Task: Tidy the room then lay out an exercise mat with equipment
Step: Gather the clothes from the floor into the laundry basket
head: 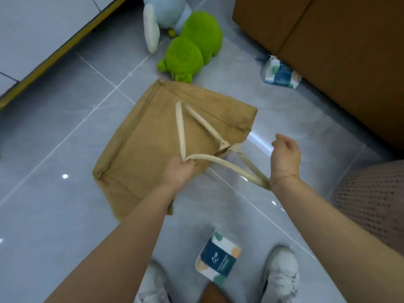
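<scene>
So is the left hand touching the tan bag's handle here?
Touching. The head view shows the left hand with its fingers curled round the cream handle of the tan bag, where both strap runs meet.

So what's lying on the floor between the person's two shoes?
In the head view, a tissue pack with a dark blue label lies on the grey floor tiles between the left shoe and the right shoe.

I see a tan tote bag (pixel 175 136) with cream handles (pixel 181 127) on glossy grey floor tiles (pixel 65 215). Far off lie a bright green plush (pixel 192 47) and a pale blue one (pixel 161 12). Both tissue packs (pixel 218 256) show navy, white, teal and orange blotches.
</scene>
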The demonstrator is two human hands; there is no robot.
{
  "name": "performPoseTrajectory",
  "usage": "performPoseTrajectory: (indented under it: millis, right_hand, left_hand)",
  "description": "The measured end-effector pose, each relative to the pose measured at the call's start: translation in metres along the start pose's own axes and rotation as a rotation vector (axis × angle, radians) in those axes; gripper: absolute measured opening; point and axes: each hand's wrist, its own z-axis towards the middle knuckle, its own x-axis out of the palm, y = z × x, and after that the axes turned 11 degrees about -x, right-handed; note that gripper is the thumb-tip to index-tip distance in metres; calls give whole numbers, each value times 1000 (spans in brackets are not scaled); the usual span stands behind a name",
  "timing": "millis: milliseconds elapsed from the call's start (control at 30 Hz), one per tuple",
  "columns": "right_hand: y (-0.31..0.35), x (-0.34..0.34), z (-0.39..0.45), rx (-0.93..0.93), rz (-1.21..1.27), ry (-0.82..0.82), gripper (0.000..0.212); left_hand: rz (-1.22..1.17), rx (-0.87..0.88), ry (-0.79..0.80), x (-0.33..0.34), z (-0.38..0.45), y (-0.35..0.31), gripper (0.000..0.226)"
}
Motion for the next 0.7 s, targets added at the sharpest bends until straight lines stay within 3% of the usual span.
performPoseTrajectory:
  millis: [67,167,267,333,400,567,633,700]
  right_hand:
    - [21,-32,-36,48,26,-60,26]
    - [50,-73,-84,190,35,-21,28]
    - [95,-109,-135,346,57,279,31]
    - [127,-127,-165,397,67,480,33]
    - [156,-142,-186,435,72,581,34]
    - [200,-176,-186,656,211,576,118]
    - [213,-195,-181,687,233,588,126]
    - [224,-218,-177,665,226,615,120]
  left_hand:
    - [20,50,-39,-19,-41,-7,41]
    - [-79,54,-73,-50,-94,-21,39]
    - [-210,11,36,-92,-156,-41,28]
    - [-288,-64,175,-116,-198,-56,39]
    - [-330,-133,336,-128,-239,-69,42]
    - [-312,-210,570,-110,-325,-90,45]
    - [-271,-191,640,-93,-352,-92,44]
    - [-242,-159,724,-72,-373,-91,41]
